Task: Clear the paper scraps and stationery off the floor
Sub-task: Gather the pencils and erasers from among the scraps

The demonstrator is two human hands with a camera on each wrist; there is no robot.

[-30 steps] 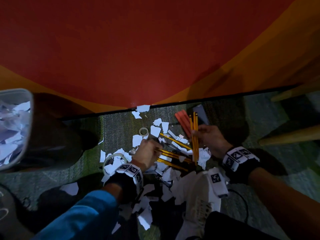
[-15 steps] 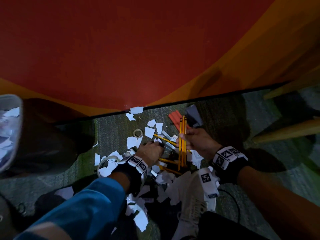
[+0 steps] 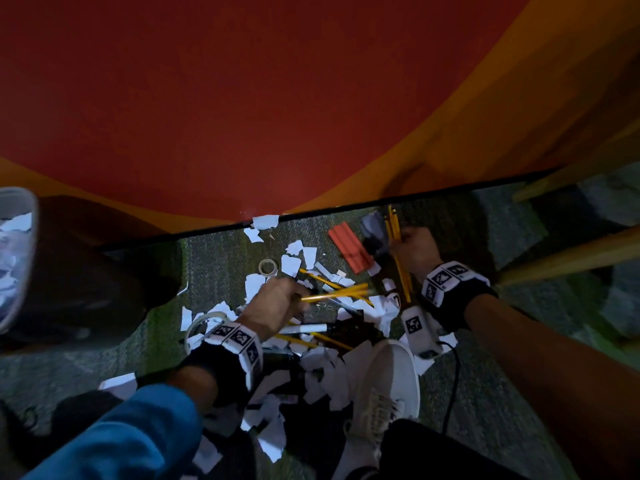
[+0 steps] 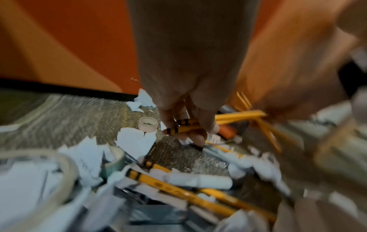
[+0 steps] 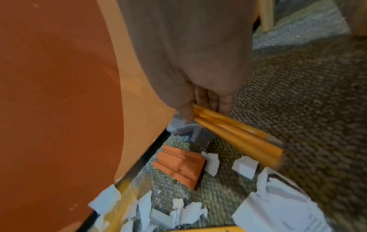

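White paper scraps [image 3: 349, 362] and loose yellow pencils [image 3: 311, 339] litter the carpet floor [image 3: 214, 258] at lower centre. The left hand [image 3: 273, 306] grips pencils at centre; the right hand [image 3: 414, 251], centre right, clutches a pencil bundle [image 5: 236, 130].

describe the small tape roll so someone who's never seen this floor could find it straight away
Start at the black skirting under the red wall. Below it on the carpet, beyond the left hand, lies the small tape roll. Unlike the white scraps around it, it is a beige ring.
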